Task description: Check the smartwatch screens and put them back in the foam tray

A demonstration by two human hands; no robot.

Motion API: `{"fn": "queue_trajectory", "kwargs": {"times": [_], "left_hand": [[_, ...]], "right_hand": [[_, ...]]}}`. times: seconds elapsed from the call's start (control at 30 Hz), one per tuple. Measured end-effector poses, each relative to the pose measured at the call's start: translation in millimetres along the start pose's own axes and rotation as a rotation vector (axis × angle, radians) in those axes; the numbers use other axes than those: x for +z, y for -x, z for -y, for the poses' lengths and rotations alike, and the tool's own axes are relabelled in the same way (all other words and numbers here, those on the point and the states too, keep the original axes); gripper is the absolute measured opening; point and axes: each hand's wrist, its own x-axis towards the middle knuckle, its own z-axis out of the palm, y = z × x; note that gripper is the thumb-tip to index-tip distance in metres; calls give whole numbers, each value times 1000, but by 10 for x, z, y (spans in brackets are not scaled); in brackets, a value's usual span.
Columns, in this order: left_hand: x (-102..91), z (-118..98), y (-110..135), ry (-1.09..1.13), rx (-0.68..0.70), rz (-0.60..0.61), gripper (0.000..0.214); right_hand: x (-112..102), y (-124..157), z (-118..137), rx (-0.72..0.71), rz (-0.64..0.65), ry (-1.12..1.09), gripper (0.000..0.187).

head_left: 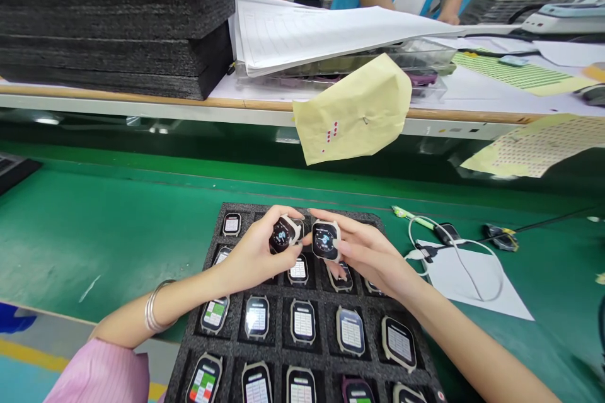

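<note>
Presently, the head view, the only one supplied, shows one watch held in each hand above a black foam tray [278,351] on the green bench [118,220]. The left grip [258,249] is closed around the left watch [282,233], which sits tilted between thumb and fingers. The right grip [368,252] holds the right watch [326,240] by its edges, lit screen outward. The two watches are just beside each other; no strap shows on either.

Handling, as judged: light, stiff bodies, with smooth glass likely to slip and to scratch or smudge. The pale side edges of the case offer the soundest hold; pressure on the screen is best avoided.

Surroundings: further watches stand in the tray pockets, close below the hands, including a purple-cased watch [358,390] at the near edge. Right of the tray lie a pen [405,213], a looped cable [416,254] and a white sheet [510,305]; the cable could snag the right arm. Beyond, a raised shelf [246,114] carries stacked foam [104,25] and papers [321,34]. Yellow paper [357,113] overhangs its edge, limiting upward room ahead.
</note>
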Motion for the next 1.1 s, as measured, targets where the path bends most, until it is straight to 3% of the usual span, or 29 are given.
{"fn": "queue_trajectory", "kwargs": {"times": [0.13,0.37,0.87,1.1], "left_hand": [[0,14,-36,230,-101,61,41],[-63,-65,-64,470,-214,34,39],[-62,-37,-41,482,-228,62,43],[-65,-43,-40,491,-216,69,37]], "right_hand": [[9,-30,-7,42,-48,-46,43],[33,-10,1,30,-188,93,48],[71,14,6,-5,-245,225,38],[71,20,-3,6,-238,325,45]]}}
